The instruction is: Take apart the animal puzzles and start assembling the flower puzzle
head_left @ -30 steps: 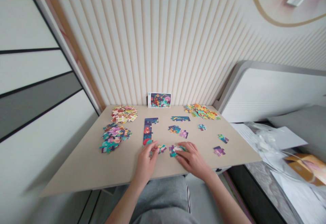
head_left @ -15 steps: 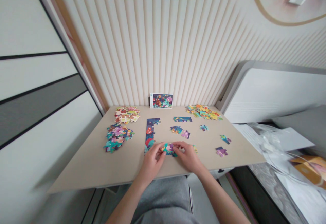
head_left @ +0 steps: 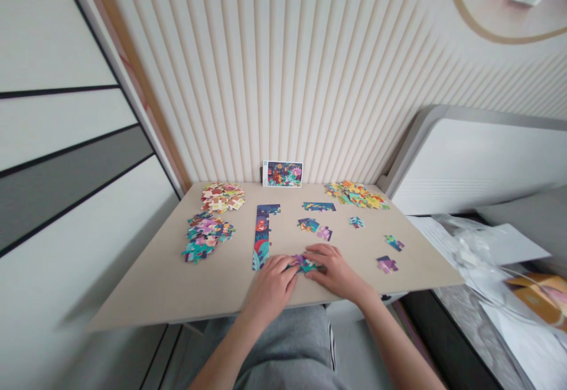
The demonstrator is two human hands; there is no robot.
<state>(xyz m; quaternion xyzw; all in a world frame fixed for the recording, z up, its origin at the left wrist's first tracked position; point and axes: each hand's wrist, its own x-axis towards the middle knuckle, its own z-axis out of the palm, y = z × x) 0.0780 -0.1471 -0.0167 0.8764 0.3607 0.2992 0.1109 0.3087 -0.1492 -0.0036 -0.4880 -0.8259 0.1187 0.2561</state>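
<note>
Both hands are over purple and teal puzzle pieces [head_left: 305, 263] near the table's front edge. My left hand [head_left: 278, 280] has its fingertips on the left end of these pieces, fingers pressed together. From the other side my right hand [head_left: 334, 270] touches their right part, its fingers bent around them. The fingers partly cover the pieces. Left of them lies an assembled puzzle strip [head_left: 261, 230] with a red fish. Beyond the hands are a blue and orange joined section [head_left: 308, 224], a pink-purple piece [head_left: 325, 233] and a blue strip [head_left: 319, 207].
A picture card [head_left: 283, 174] stands against the wall. Heaps of pieces lie at left, a red one [head_left: 222, 197] and a teal-purple one [head_left: 206, 236], with a yellow heap [head_left: 357, 195] at back right. Small pieces [head_left: 387, 264] lie at right on the table [head_left: 177, 295].
The colourful piece held up between both hands is now down at the table among other pieces. My hands have flattened over it, and the left hand has shifted slightly right.
</note>
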